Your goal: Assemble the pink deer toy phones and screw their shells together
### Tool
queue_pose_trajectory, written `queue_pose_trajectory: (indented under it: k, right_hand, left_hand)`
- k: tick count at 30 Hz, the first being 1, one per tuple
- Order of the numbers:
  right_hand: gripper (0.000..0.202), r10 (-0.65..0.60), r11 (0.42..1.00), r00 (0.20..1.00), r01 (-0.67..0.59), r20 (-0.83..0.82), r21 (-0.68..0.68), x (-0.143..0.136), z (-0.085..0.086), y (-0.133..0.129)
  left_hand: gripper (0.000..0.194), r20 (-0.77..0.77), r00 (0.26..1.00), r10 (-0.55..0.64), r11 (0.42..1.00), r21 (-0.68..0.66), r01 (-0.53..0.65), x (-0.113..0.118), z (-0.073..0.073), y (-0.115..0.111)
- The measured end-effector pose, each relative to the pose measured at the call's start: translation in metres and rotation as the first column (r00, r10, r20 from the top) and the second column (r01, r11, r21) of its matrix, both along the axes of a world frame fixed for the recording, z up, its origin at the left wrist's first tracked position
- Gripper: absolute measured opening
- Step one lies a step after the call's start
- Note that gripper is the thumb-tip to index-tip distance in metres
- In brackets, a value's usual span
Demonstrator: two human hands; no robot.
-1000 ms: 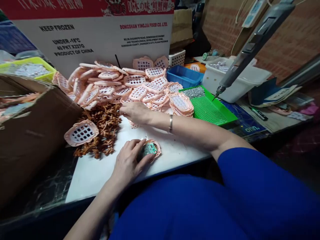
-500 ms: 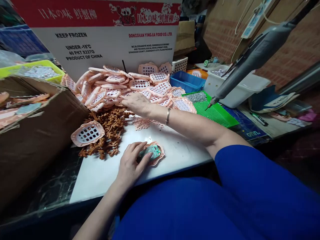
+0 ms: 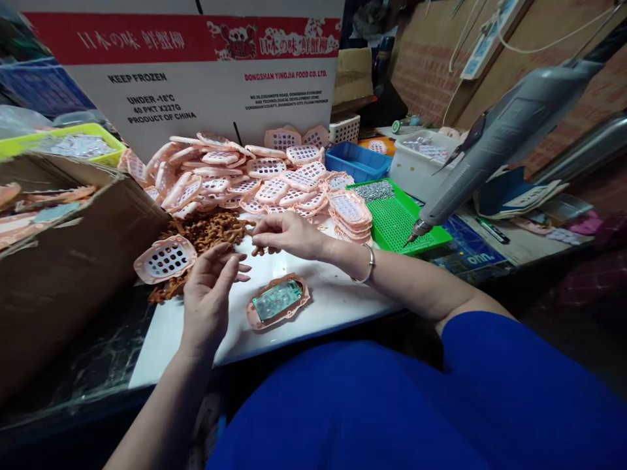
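My right hand is closed in a pinch, with a small brown molded piece at its fingertips. Just left of it, my left hand is raised over the white board with its fingers curled but apart, and I see nothing in it. A pile of brown molded pieces lies behind and beside my left hand. Below both hands, untouched, a pink plastic casing rests on the board with a green circuit board inside. One pink perforated casing half lies on the brown pile.
Pink perforated casings are heaped against a printed carton. A green tray holds small metal screws. An electric screwdriver hangs at the right. An open cardboard box stands left, and a blue bin at the back.
My left hand has let go of the casing with the circuit board and moved left and up. My right hand has drawn back from the piles toward me, now with a brown piece.
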State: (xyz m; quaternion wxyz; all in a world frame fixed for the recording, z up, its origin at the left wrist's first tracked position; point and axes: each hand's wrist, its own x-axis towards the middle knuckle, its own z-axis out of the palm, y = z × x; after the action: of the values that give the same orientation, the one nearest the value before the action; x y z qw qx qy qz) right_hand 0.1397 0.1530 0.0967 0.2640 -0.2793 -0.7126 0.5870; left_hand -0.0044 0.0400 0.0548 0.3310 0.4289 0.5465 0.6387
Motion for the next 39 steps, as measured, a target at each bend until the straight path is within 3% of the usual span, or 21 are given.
queue_pose_trajectory:
  k: [6,8,10,12,14,16,19,22,24,26,27,29,31,32,33,34,36,37,39]
  right_hand:
    - [0.009,0.0,1.0,1.0,0.001,-0.021,0.009,0.043,-0.016,-0.029]
    - [0.006,-0.035,0.994,0.999,0.036,-0.012,0.102,0.053,-0.021,-0.032]
    - [0.01,-0.131,0.971,0.991,0.133,-0.025,0.199,0.061,-0.026,-0.033]
    - [0.018,-0.247,0.951,0.967,0.255,-0.068,0.175,0.067,-0.028,-0.035]
    - [0.014,-0.274,0.96,0.958,0.277,-0.088,0.03,0.071,-0.028,-0.037]
    - [0.014,-0.209,0.973,0.974,0.199,-0.081,-0.117,0.073,-0.027,-0.039]
    - [0.024,-0.119,0.968,0.992,0.104,-0.049,-0.227,0.076,-0.027,-0.042]
    - [0.023,-0.158,0.978,0.985,0.147,-0.062,-0.149,0.08,-0.034,-0.04]
    - [0.018,-0.244,0.964,0.964,0.252,-0.104,0.081,0.085,-0.04,-0.034]
    - [0.018,-0.239,0.861,0.96,0.279,-0.146,0.425,0.091,-0.04,-0.026]
    - [0.022,-0.171,0.768,0.976,0.216,-0.132,0.603,0.095,-0.038,-0.022]
    - [0.027,0.017,0.517,1.0,-0.029,0.024,0.855,0.1,-0.03,-0.017]
    - [0.033,0.106,0.281,0.953,-0.303,0.284,0.911,0.102,-0.018,-0.015]
    - [0.036,0.09,0.216,0.91,-0.413,0.404,0.884,0.102,-0.012,-0.016]
    - [0.036,0.056,0.195,0.863,-0.502,0.502,0.843,0.102,-0.008,-0.017]
    - [0.033,0.023,0.21,0.815,-0.57,0.579,0.794,0.102,-0.004,-0.019]
    - [0.02,-0.003,0.317,0.747,-0.629,0.664,0.709,0.101,-0.002,-0.023]
    - [0.015,0.01,0.398,0.74,-0.62,0.673,0.676,0.101,-0.004,-0.024]
    - [0.01,0.033,0.599,0.793,-0.503,0.609,0.623,0.101,-0.013,-0.028]
  left_hand:
    - [0.036,0.0,0.996,-0.094,0.994,-0.048,0.094,0.019,0.002,0.004]
    - [0.03,-0.06,0.995,-0.08,0.996,-0.045,0.077,0.026,0.001,0.001]
    - [0.02,-0.209,0.977,-0.028,0.997,0.061,0.042,0.032,0.002,-0.003]
    - [0.008,-0.438,0.895,0.078,0.962,0.268,0.047,0.037,0.003,-0.006]
    - [0.013,-0.63,0.748,0.207,0.884,0.448,0.132,0.041,0.003,-0.009]
    - [0.02,-0.735,0.618,0.278,0.824,0.513,0.24,0.043,0.002,-0.01]
    - [0.033,-0.796,0.531,0.289,0.777,0.519,0.356,0.045,-0.005,-0.009]
    - [0.038,-0.819,0.499,0.282,0.743,0.516,0.427,0.043,-0.013,-0.008]
    - [0.037,-0.836,0.476,0.274,0.72,0.506,0.475,0.04,-0.015,-0.008]
    - [0.036,-0.87,0.424,0.25,0.705,0.464,0.536,0.035,-0.012,-0.006]
    - [0.037,-0.895,0.38,0.233,0.698,0.426,0.576,0.032,-0.009,-0.006]
    - [0.039,-0.944,0.262,0.199,0.665,0.326,0.671,0.025,-0.001,-0.003]
    - [0.041,-0.966,0.167,0.197,0.609,0.254,0.751,0.019,0.005,0.001]
    - [0.041,-0.97,0.133,0.202,0.583,0.228,0.78,0.015,0.007,0.003]
    - [0.041,-0.973,0.106,0.206,0.562,0.206,0.801,0.013,0.008,0.004]
    - [0.04,-0.973,0.093,0.209,0.547,0.195,0.814,0.01,0.008,0.006]
    - [0.039,-0.978,0.084,0.191,0.543,0.177,0.821,0.007,0.006,0.006]
    - [0.039,-0.981,0.094,0.167,0.559,0.173,0.811,0.007,0.004,0.005]
    - [0.044,-0.973,0.186,0.138,0.643,0.231,0.731,0.007,-0.001,0.002]
